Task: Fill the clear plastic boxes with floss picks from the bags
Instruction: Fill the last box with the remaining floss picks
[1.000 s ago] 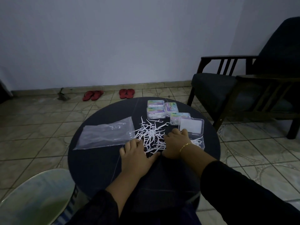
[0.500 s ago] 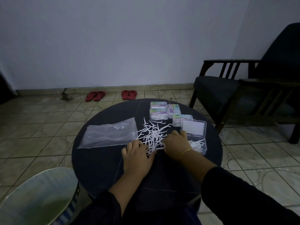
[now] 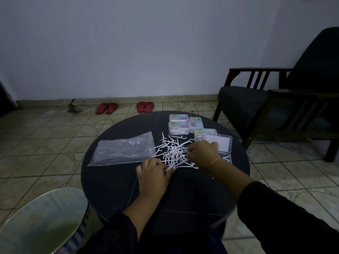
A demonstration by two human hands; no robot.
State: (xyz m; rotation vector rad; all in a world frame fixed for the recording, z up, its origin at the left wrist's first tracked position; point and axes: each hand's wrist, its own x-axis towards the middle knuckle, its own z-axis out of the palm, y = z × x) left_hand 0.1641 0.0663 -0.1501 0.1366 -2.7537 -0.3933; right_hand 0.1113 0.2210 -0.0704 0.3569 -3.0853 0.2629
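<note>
A loose pile of white floss picks (image 3: 172,150) lies in the middle of the round dark table (image 3: 113,182). My left hand (image 3: 154,174) sits at the pile's near edge, its fingers curled and its thumb pinching a few picks. My right hand (image 3: 202,153) is at the pile's right side, fingers curled into the picks. Right behind that hand is an open clear plastic box (image 3: 220,143) with its lid up; the hand hides most of its base. An empty clear bag (image 3: 122,149) lies flat to the left. Several closed, filled boxes (image 3: 178,127) stand at the table's far side.
A dark wooden armchair (image 3: 256,101) stands to the right, close to the table. Two pairs of red sandals (image 3: 107,108) lie on the tiled floor by the wall. A round pale object (image 3: 40,220) sits at the lower left beside the table.
Both hands lay flatter on the pile before; now their fingers are curled in among the picks. The right hand has drawn slightly away from the left.
</note>
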